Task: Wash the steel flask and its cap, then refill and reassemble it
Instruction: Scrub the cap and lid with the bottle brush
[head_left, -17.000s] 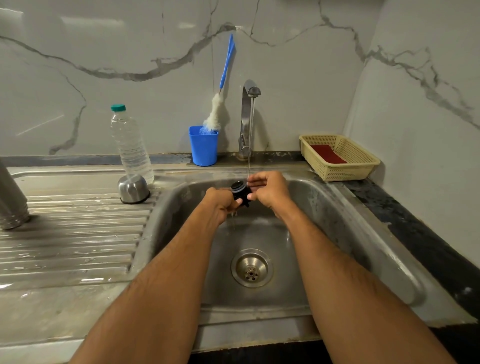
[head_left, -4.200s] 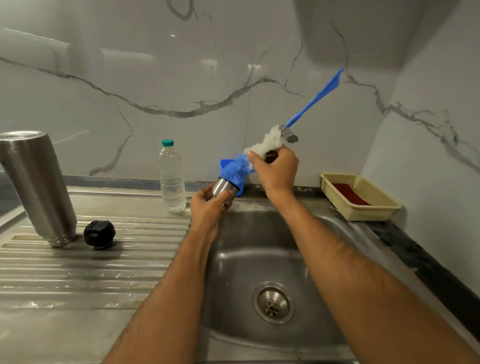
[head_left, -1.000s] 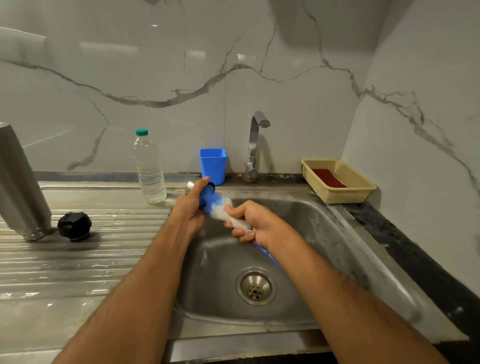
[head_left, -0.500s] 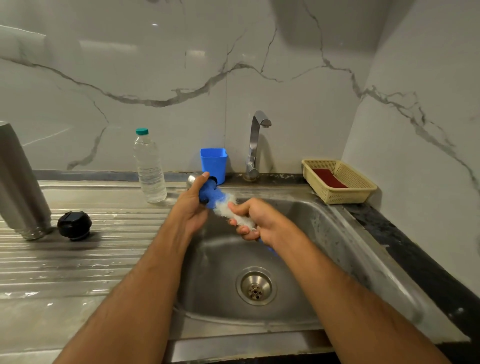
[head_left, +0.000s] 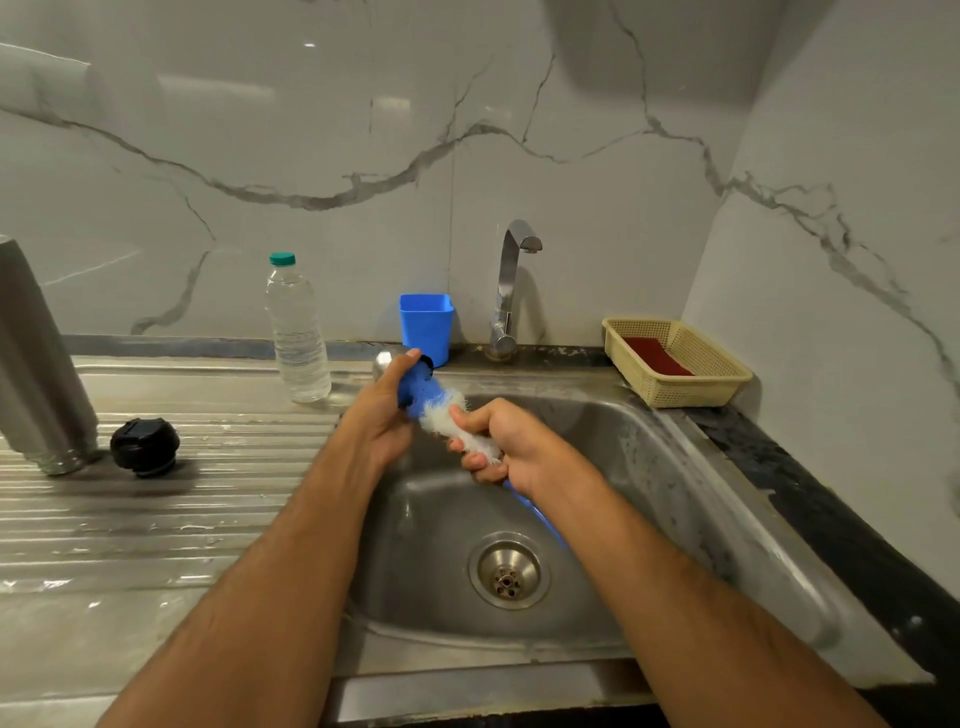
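My left hand (head_left: 382, 415) grips the steel cup (head_left: 385, 359); my right hand (head_left: 511, 447) clamps the brush (head_left: 441, 410): twist bristles fully against the inner wall

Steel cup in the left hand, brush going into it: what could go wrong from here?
1. The left hand grips the small steel cup over the sink; if it is wet, brush thrusts could knock it loose into the basin.
2. The right hand holds the brush by its white bristles, not the handle, so control may be poor.
3. The black cap lies loose on the ribbed drainboard and might roll.
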